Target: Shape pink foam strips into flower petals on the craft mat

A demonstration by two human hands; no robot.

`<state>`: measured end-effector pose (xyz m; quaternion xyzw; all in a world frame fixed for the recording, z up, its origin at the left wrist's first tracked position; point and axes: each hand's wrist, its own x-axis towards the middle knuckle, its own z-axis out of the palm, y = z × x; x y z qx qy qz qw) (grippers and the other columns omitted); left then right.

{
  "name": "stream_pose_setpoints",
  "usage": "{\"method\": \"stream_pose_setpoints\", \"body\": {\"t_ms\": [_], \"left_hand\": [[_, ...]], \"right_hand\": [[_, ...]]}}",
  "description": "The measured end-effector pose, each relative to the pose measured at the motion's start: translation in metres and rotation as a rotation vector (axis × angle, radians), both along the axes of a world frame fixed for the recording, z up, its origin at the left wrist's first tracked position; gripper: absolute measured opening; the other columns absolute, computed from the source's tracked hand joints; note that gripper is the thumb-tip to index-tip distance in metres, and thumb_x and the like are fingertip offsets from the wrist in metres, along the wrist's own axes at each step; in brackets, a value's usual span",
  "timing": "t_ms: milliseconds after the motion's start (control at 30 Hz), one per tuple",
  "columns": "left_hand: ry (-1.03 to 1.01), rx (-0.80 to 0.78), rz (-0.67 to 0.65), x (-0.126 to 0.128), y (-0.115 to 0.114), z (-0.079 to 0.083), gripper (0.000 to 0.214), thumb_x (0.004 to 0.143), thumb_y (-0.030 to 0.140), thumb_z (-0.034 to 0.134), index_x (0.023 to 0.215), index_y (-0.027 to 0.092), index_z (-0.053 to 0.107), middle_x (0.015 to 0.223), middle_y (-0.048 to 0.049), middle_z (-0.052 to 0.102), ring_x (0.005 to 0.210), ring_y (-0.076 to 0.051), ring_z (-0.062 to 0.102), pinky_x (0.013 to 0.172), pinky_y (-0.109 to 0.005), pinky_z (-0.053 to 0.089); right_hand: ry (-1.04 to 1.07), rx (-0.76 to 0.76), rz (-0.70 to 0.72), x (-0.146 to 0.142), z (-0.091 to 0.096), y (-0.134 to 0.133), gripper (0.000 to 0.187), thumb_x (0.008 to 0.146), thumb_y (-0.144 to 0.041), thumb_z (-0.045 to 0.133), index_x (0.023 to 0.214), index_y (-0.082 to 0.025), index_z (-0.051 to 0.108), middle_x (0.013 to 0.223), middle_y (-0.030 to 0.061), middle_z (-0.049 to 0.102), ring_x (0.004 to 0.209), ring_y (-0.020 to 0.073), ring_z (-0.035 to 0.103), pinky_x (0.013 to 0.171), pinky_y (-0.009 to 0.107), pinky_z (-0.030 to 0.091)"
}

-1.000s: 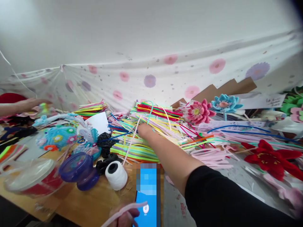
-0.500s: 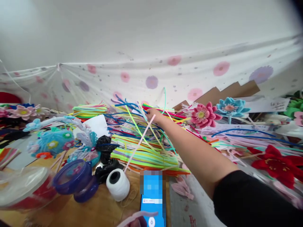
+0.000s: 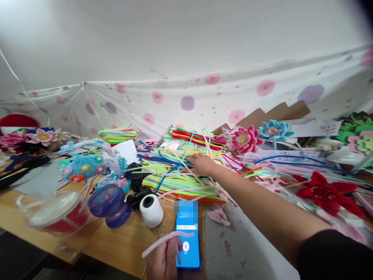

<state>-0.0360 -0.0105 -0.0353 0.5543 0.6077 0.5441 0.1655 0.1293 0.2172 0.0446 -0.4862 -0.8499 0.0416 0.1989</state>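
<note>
My left hand (image 3: 163, 258) is at the bottom centre, closed on a pale pink pipe cleaner (image 3: 163, 242) bent over the fingers. In front of that hand lies a phone (image 3: 189, 251) with a blue screen. My right hand (image 3: 203, 165) reaches into the middle of the heap, its fingers curled down among loose pipe cleaners; their exact hold is partly hidden. Blue pipe cleaners (image 3: 167, 160) lie just left of its fingertips. Nearer to me is a bundle of yellow-green pipe cleaners (image 3: 177, 187), and behind the hand a red and yellow bundle (image 3: 201, 136).
A white thread cone (image 3: 153, 216), a purple plastic container (image 3: 109, 202) and a bagged red tub (image 3: 62, 214) stand to the left. Pipe-cleaner flowers include a pink one (image 3: 246, 139), a blue one (image 3: 275, 132) and a red one (image 3: 328, 192). A flowered curtain (image 3: 131, 103) hangs behind.
My right hand has come down and nearer, and the strands that stood up around it now lie lower. My left hand has risen further into view with its pink pipe cleaner.
</note>
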Motion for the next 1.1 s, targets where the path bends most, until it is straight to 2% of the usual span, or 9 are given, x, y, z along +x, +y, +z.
{"method": "stream_pose_setpoints", "body": {"t_ms": [167,233,300,400,467,600,833,967,1100], "left_hand": [[-0.102,-0.025,-0.122,0.005,-0.004,0.012,0.039,0.083,0.045,0.047,0.056,0.019,0.06,0.052,-0.0014,0.059,0.051,-0.016,0.054,0.055,-0.026,0.042],[-0.214,-0.086,-0.211,0.014,-0.01,0.023,0.035,0.082,0.043,0.05,0.061,0.018,0.062,0.056,-0.002,0.061,0.054,-0.016,0.056,0.054,-0.025,0.044],[-0.324,-0.155,-0.303,0.027,-0.018,0.035,0.032,0.082,0.041,0.051,0.065,0.016,0.063,0.058,-0.0025,0.062,0.054,-0.015,0.057,0.051,-0.024,0.044],[-0.41,-0.228,-0.437,0.047,-0.029,0.049,0.032,0.082,0.041,0.052,0.066,0.015,0.061,0.057,-0.0024,0.062,0.052,-0.014,0.057,0.051,-0.023,0.045],[-0.446,-0.281,-0.501,0.058,-0.038,0.053,0.031,0.083,0.042,0.053,0.071,0.015,0.061,0.058,-0.0025,0.062,0.051,-0.013,0.056,0.051,-0.023,0.045],[-0.471,-0.367,-0.638,0.081,-0.06,0.047,0.03,0.082,0.043,0.054,0.079,0.014,0.061,0.06,-0.0035,0.064,0.051,-0.013,0.057,0.049,-0.023,0.046],[-0.564,-0.508,-0.754,0.117,-0.104,0.021,0.031,0.084,0.042,0.054,0.084,0.012,0.062,0.056,-0.0029,0.063,0.046,-0.01,0.055,0.045,-0.019,0.041],[-0.584,-0.55,-0.819,0.127,-0.116,0.019,0.027,0.083,0.037,0.056,0.089,0.012,0.065,0.065,-0.005,0.066,0.052,-0.012,0.059,0.048,-0.021,0.043],[-0.599,-0.554,-0.828,0.133,-0.122,0.02,0.022,0.081,0.033,0.06,0.09,0.015,0.069,0.076,-0.006,0.068,0.065,-0.015,0.061,0.063,-0.026,0.048]], "right_hand": [[0.104,0.067,-0.026,0.034,0.035,-0.039,0.041,0.082,-0.022,0.055,0.122,-0.013,0.056,0.128,0.017,0.051,0.117,0.0264,0.048,0.099,0.037,0.036],[0.171,0.095,-0.044,0.049,0.048,-0.07,0.032,0.084,-0.019,0.052,0.114,-0.012,0.061,0.12,0.015,0.057,0.113,0.0241,0.052,0.098,0.035,0.037],[0.235,0.067,-0.002,0.06,0.052,-0.11,0.022,0.086,-0.019,0.049,0.101,-0.015,0.066,0.104,0.0083,0.066,0.097,0.0178,0.06,0.085,0.027,0.045],[0.549,-0.173,0.168,0.067,0.041,-0.178,0.019,0.087,-0.023,0.05,0.085,-0.015,0.067,0.081,0.0047,0.068,0.075,0.0148,0.062,0.067,0.024,0.047],[0.696,-0.27,0.227,0.069,0.026,-0.219,0.02,0.087,-0.027,0.05,0.09,-0.015,0.066,0.084,0.0047,0.068,0.076,0.0148,0.062,0.067,0.024,0.046],[0.783,-0.334,0.143,0.077,-0.004,-0.279,0.016,0.084,-0.026,0.056,0.087,-0.015,0.068,0.079,0.0048,0.066,0.073,0.0145,0.061,0.066,0.024,0.045],[0.769,-0.332,-0.011,0.105,-0.033,-0.332,0.013,0.081,-0.015,0.056,0.081,-0.018,0.069,0.073,0.0023,0.063,0.069,0.0125,0.06,0.064,0.023,0.044],[0.863,-0.344,-0.087,0.116,-0.041,-0.35,0.013,0.08,-0.018,0.056,0.085,-0.017,0.068,0.075,0.0031,0.061,0.066,0.0125,0.06,0.061,0.023,0.046],[0.954,-0.36,-0.127,0.125,-0.046,-0.361,0.013,0.079,-0.022,0.058,0.088,-0.016,0.066,0.073,0.002,0.059,0.061,0.0119,0.059,0.057,0.024,0.047]]}}
